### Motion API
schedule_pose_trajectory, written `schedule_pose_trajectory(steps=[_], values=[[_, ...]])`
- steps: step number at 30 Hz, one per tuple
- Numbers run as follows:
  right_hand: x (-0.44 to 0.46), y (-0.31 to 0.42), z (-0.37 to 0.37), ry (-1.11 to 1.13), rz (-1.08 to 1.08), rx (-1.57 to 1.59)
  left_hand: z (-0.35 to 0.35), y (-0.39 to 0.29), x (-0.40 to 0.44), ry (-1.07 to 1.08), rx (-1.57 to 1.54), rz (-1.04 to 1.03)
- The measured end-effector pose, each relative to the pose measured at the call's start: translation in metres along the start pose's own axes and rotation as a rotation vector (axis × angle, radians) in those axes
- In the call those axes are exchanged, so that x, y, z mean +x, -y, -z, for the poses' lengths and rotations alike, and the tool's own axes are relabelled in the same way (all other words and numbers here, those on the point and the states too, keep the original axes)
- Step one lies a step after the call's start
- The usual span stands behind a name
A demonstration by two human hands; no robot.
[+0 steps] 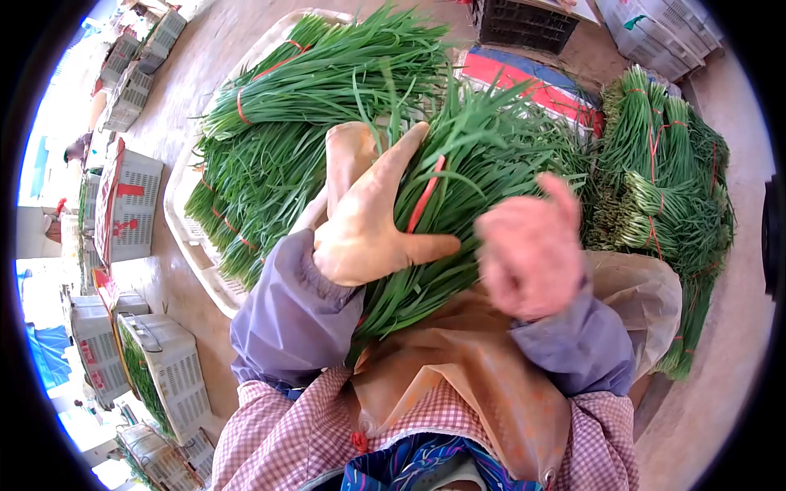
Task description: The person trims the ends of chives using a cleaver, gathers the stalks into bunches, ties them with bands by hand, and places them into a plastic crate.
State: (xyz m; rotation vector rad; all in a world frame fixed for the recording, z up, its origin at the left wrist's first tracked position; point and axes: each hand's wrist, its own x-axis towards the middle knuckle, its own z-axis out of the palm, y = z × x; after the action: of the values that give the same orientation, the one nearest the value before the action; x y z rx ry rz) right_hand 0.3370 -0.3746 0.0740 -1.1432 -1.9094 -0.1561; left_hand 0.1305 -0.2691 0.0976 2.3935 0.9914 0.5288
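My left hand (372,217), in a pale glove, lies against a bundle of long green leafy stalks (467,184), its thumb and index finger stretched wide apart. A red band (426,195) shows on this bundle, just right of the glove. My right hand (530,250) is over the bundle's right side, blurred by motion. Its fingers look partly curled, with one raised, and whether they hold anything is unclear. Left of my hands, banded green bundles (327,82) are piled in a white plastic crate (196,254).
More banded bundles (655,180) are stacked at the right. Beyond the work lie a red, white and blue sack (532,82) and a black crate (524,26). White crates (168,368) line the left side. A brown apron (467,352) covers the wearer's lap.
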Motion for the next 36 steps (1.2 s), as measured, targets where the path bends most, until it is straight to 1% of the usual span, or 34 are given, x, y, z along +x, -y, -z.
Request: schedule_pose_trajectory(steps=[1,2,4,5,6,7,10,13,16,18,19,22,23,26,27,30,31,34,36], values=[[0.004,0.008,-0.013,0.084,-0.016,0.033,0.003,-0.003,0.0,0.025,-0.007,0.034],[0.001,0.008,-0.027,0.16,-0.058,-0.01,0.007,-0.006,-0.001,0.049,-0.013,0.068],[-0.008,0.008,-0.046,0.284,-0.143,-0.056,0.004,0.007,-0.005,-0.006,-0.098,0.139],[-0.011,0.011,-0.045,0.345,-0.143,-0.046,0.004,0.016,-0.008,-0.022,-0.021,0.14],[-0.017,0.016,-0.042,0.409,-0.143,-0.034,0.005,0.021,-0.013,-0.04,-0.017,0.154],[-0.021,0.019,-0.042,0.386,-0.146,0.007,0.005,0.026,-0.017,-0.056,-0.012,0.165],[-0.035,0.022,-0.04,0.456,-0.228,0.073,0.009,0.02,-0.02,-0.125,-0.011,0.182],[-0.034,0.02,-0.036,0.423,-0.246,0.103,0.008,0.02,-0.024,-0.185,-0.026,0.207],[-0.026,0.016,-0.034,0.355,-0.265,0.132,0.006,0.022,-0.024,-0.147,-0.249,0.32],[-0.021,0.013,-0.03,0.315,-0.306,0.135,0.006,0.022,-0.021,-0.116,-0.48,0.415],[-0.017,0.012,-0.029,0.226,-0.342,0.201,0.005,0.023,-0.02,-0.097,-0.461,0.432],[-0.006,0.008,-0.037,0.0,-0.556,0.427,0.006,0.012,-0.018,-0.055,-0.403,0.468],[0.002,0.003,-0.039,-0.076,-0.501,0.42,0.005,0.012,-0.018,-0.061,-0.397,0.47],[0.016,-0.005,-0.046,-0.063,-0.548,0.4,0.005,0.008,-0.016,-0.072,-0.422,0.452],[0.02,-0.009,-0.047,0.021,-0.609,0.377,0.005,0.007,-0.016,-0.071,-0.432,0.451],[0.027,-0.021,-0.049,0.31,-0.565,0.266,0.0,0.008,-0.018,-0.088,-0.403,0.416],[0.028,-0.026,-0.051,0.381,-0.497,0.216,-0.001,0.009,-0.018,-0.089,-0.375,0.396],[0.029,-0.026,-0.055,0.392,-0.332,0.166,0.0,0.009,-0.017,-0.084,-0.276,0.323],[0.026,-0.026,-0.056,0.39,-0.271,0.051,0.001,0.009,-0.015,-0.065,-0.184,0.216]])
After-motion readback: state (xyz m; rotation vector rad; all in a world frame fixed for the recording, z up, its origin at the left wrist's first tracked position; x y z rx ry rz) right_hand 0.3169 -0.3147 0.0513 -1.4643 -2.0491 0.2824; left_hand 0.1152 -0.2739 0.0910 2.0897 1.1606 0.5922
